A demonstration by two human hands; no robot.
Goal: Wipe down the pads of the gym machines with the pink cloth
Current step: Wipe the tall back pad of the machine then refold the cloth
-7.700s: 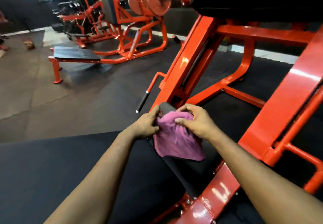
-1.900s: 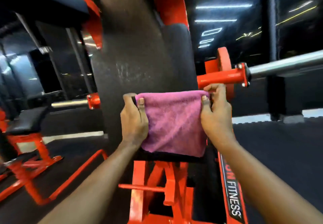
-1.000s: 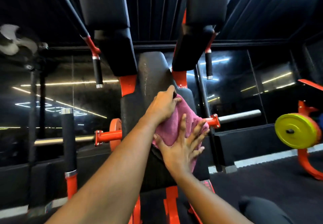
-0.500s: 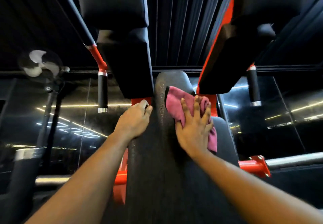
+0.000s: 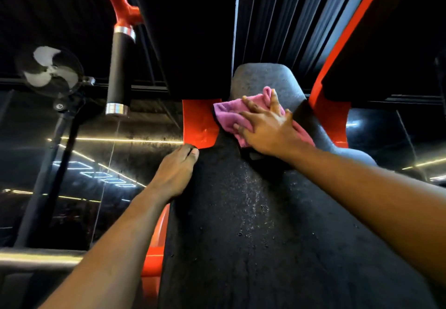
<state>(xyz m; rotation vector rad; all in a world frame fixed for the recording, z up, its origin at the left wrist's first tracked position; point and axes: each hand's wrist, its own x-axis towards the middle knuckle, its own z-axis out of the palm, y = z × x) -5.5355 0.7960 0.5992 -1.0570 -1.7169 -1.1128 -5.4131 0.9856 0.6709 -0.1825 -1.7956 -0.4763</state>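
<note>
A long black back pad of an orange gym machine rises away from me, its worn surface speckled with wet spots. The pink cloth lies bunched near the pad's rounded top. My right hand presses flat on the cloth, fingers spread and straight. My left hand grips the pad's left edge, with the fingers wrapped behind it and the thumb on the front.
Two big black shoulder pads hang overhead on the orange frame. A black-gripped handle hangs down at the left. A standing fan is further left. A steel bar crosses at lower left.
My right hand has slid the cloth up and to the left across the pad's top. My left hand has stayed on the pad's left edge. The view has tilted further up.
</note>
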